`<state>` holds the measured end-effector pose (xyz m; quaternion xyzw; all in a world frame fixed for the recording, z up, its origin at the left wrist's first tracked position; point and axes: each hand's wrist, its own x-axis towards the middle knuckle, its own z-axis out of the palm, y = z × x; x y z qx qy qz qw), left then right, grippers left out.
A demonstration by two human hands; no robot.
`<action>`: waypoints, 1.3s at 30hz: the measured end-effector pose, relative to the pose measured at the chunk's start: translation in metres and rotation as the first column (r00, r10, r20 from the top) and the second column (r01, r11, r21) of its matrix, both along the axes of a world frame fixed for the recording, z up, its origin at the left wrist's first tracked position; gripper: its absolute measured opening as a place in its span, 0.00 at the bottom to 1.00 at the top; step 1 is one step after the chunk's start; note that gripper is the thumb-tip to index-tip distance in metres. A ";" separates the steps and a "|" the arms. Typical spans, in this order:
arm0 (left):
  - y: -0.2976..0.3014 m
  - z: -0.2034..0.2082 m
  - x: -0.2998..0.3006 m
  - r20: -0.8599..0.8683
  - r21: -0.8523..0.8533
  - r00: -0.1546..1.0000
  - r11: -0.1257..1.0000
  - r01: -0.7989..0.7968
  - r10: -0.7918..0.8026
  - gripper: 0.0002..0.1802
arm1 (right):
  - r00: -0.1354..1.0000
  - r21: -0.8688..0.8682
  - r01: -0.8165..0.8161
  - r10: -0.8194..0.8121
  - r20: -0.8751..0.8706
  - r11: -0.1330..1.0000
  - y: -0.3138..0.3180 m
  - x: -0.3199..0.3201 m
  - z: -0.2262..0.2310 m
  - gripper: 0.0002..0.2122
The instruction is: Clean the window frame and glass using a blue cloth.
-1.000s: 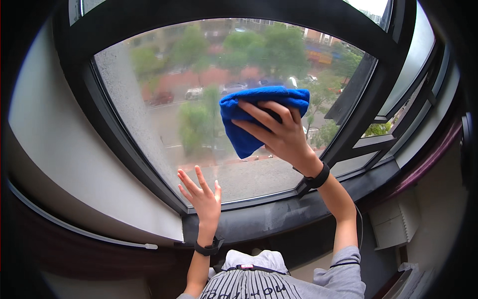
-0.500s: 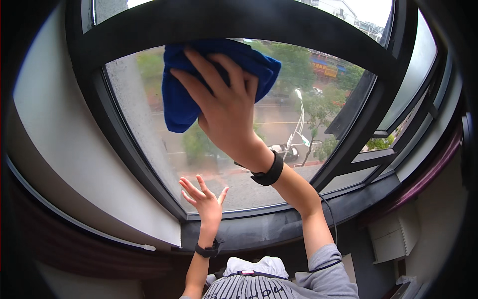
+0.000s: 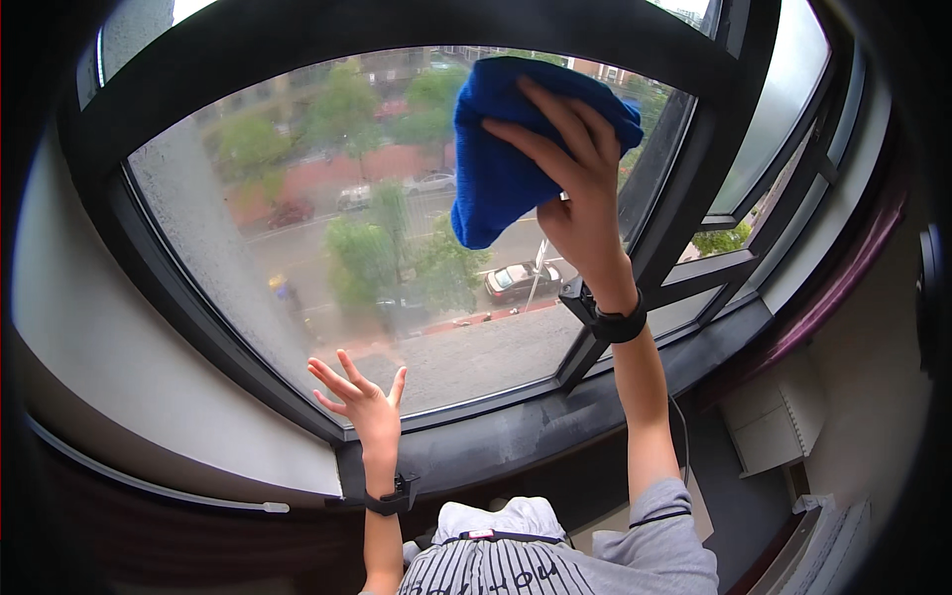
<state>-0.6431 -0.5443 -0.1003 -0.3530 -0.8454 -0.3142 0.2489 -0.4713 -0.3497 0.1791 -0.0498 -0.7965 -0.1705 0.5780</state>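
Note:
A folded blue cloth (image 3: 496,164) lies flat against the upper right part of the window pane (image 3: 238,213). My right hand (image 3: 585,198) presses it there, fingers spread over the cloth and its thumb side at the cloth's lower edge. Low at the pane's left side, my left hand (image 3: 365,407) is raised with fingers and thumb apart and nothing in it. Whether its fingertips touch the glass I cannot tell. Hazy marks show on the glass above my left hand. Each wrist wears a black band.
A dark frame (image 3: 397,28) borders the pane, with a dark sill (image 3: 496,441) below. At the right is an opened window section (image 3: 773,109). A pale wall (image 3: 109,327) curves along the left. A white cabinet (image 3: 773,416) stands lower right, near a purple curtain (image 3: 823,297).
My right hand has slid the blue cloth rightward across the glass, toward the pane's right side. My left hand stays spread near the lower left of the pane. The view has shifted.

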 end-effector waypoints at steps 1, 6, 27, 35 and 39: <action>-0.003 0.005 0.005 0.046 0.020 0.998 0.999 0.037 -0.038 0.63 | 0.998 -0.037 0.016 -0.019 -0.065 0.999 0.009 0.013 -0.009 0.34; -0.009 0.030 0.032 0.073 0.446 0.994 0.894 0.039 -0.080 0.11 | 0.999 -0.192 0.049 -0.046 0.019 0.980 -0.007 0.022 -0.098 0.32; 0.014 0.065 0.055 -0.005 0.385 0.981 0.905 0.179 -0.192 0.22 | 0.988 0.164 0.120 -0.133 0.076 0.979 0.011 0.013 -0.124 0.23; 0.035 0.063 0.069 -0.074 0.296 0.976 0.930 0.219 -0.206 0.34 | 0.968 -0.081 0.058 -0.076 -0.239 0.995 0.040 0.039 0.001 0.28; 0.043 0.060 0.072 -0.088 0.271 0.978 0.940 0.208 -0.191 0.35 | 0.981 -0.032 -0.022 0.015 -0.193 0.999 0.012 0.005 -0.007 0.21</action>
